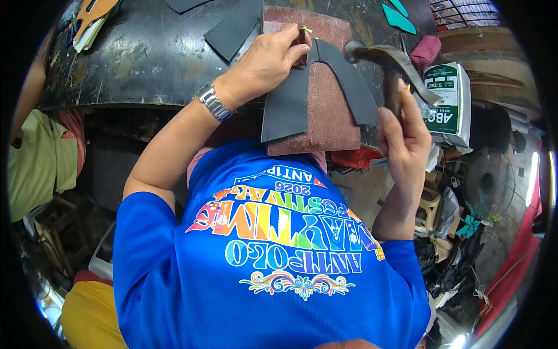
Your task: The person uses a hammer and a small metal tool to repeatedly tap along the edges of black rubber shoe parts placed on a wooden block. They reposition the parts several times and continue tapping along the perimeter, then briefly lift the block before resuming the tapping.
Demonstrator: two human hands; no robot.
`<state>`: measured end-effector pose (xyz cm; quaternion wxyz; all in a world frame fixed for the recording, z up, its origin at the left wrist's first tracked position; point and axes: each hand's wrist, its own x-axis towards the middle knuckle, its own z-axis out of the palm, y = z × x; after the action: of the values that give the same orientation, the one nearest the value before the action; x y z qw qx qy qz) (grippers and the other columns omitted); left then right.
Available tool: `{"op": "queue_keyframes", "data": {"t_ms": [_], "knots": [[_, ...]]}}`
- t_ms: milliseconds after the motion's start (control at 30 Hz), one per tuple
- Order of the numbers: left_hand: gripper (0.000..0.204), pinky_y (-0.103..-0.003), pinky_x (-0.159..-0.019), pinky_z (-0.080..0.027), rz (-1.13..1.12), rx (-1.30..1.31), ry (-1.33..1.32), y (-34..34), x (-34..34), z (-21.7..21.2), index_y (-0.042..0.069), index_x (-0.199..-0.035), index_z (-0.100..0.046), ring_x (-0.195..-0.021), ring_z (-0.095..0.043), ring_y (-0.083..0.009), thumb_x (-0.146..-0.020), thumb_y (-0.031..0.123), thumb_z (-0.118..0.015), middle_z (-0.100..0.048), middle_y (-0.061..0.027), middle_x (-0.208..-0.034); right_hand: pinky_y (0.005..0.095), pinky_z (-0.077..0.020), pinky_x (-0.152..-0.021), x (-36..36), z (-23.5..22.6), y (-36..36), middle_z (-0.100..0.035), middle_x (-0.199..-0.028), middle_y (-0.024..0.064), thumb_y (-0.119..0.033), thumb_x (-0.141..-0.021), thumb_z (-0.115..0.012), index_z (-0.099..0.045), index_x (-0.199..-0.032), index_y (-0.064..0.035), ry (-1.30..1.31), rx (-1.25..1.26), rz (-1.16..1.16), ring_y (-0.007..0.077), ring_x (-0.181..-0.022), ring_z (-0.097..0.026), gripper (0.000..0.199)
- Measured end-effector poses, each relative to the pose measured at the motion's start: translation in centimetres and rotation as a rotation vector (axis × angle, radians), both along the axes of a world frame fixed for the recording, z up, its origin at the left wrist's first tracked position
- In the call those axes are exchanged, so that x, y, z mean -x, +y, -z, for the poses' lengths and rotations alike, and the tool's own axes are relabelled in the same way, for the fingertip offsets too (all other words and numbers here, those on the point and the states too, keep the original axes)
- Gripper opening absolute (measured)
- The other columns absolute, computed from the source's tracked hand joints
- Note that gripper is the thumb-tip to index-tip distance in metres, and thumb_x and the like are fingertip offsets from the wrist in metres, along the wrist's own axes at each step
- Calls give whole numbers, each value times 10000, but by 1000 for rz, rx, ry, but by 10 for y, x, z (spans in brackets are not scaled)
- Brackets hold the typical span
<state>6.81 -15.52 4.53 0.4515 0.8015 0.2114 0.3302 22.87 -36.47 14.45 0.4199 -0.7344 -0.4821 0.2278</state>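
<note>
- Dark U-shaped piece (pixel 286 107): it lies on a brown board (pixel 334 110), its arch at the far side and both legs spread toward the person.
- The left hand (pixel 264 61) pinches a slim dark tool (pixel 303 38) with a yellowish tip at the arch; whether its lower end touches the piece is hidden by the fingers.
- The right hand (pixel 406 131) grips a hammer (pixel 390 57) by its handle, the head raised just to the right of the arch.
- The step seems to be tapping that tool. To do it well, I'd stand the tool upright, keep the fingertips below its top, strike squarely and lightly, and keep the arch flat on the board.
- The board rests at the near edge of the dark table (pixel 148 67), so it could shift; firm support would help.
- A flat dark piece (pixel 233 30) lies near the left wrist, with teal pieces (pixel 398 20) farther right.
- A pink bundle (pixel 426 51) and a white-and-green carton (pixel 450 102) sit beside the hammer and may crowd a wide swing.
</note>
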Motion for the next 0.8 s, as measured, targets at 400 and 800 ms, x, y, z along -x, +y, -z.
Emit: {"op": "queue_keyframes", "data": {"t_ms": [400,800], "knots": [[150,-381,-725,-546,-14,-253,3,-9,1,7,26,-1056,-594,-864,-687,-362,-967,143,-628,-687,-181,-932,170,-359,-530,15,-19,-1,-637,-839,-2,-48,-946,-654,-554,-1390,21,176,-141,13,18,-634,-498,460],[157,-360,-696,-549,-56,-56,46,-7,2,1,20,-1032,-603,-828,-702,-344,-1002,172,-580,-696,-183,-875,178,-363,-539,6,-5,5,-576,-816,-21,-106,-984,-631,-507,-1454,-40,-184,19,-73,25,-624,-442,491]]}}
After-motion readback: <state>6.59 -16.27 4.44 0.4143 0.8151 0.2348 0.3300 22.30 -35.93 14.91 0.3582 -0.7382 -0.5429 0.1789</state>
